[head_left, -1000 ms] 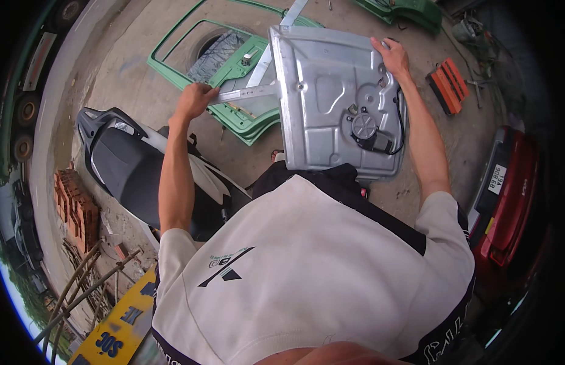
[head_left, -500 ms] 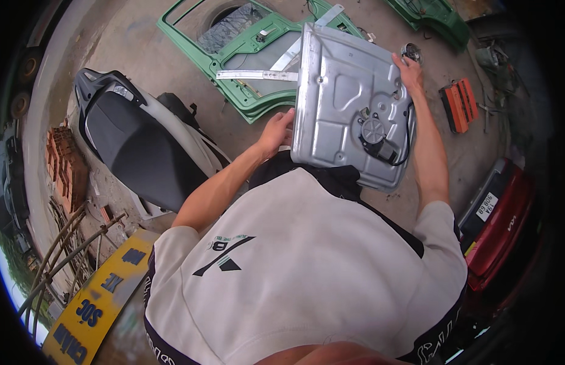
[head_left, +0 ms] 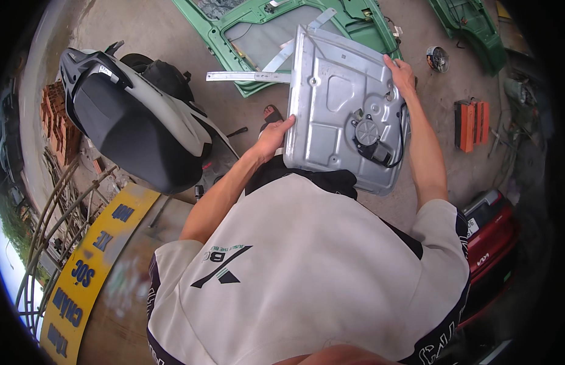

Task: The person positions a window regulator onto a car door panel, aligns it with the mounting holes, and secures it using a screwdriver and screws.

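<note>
Two hands (head_left: pixel 273 137) gripping-close on one silver panel (head_left: pixel 342 112)

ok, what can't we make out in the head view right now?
All in the head view:
Back of the metal panel: faces away, hidden by the panel itself.
Where the fingers of the left hand and right hand bear behind it: hidden by the panel.
Whole green door: cut off by the upper edge, partly covered by the panel.
Red vehicle's far end: lost in the dark rim.
</note>
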{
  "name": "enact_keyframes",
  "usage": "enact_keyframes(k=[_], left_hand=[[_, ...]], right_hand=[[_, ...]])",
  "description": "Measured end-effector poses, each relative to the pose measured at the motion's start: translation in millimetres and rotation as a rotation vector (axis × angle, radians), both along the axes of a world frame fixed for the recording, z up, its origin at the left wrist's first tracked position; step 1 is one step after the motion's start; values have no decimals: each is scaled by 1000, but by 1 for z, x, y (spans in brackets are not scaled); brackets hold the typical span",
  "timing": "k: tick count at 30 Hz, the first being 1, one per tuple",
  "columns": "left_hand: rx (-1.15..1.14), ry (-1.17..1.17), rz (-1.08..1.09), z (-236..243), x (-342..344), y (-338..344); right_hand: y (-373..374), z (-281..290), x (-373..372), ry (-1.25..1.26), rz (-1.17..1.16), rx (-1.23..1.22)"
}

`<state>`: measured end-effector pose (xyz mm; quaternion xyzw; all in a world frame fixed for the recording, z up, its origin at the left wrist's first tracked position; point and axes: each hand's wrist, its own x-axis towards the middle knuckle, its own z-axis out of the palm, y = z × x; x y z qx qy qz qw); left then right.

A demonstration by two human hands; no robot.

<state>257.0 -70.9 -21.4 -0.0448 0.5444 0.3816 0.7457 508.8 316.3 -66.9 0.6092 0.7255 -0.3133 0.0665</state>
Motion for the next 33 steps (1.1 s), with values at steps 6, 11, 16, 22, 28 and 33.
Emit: enact_keyframes(k=[6, 11, 16, 22, 28, 33], left_hand=[[73, -39, -10, -12, -5, 27], [247, -314, 382, -30, -16, 44], [275, -275, 340, -34, -18, 44], [208, -489, 346, -46, -32, 59], [-29, -368, 196, -27, -16, 66], [-250, -192, 274, -27, -1, 65]], right_hand=[[29, -8, -12, 44, 66, -4], [34, -7, -20, 80, 73, 5], [23, 0, -12, 79, 43, -11], [14, 10, -7, 43, -29, 8], [-4, 6, 0, -18, -65, 9], [1, -8, 21, -85, -78, -81]])
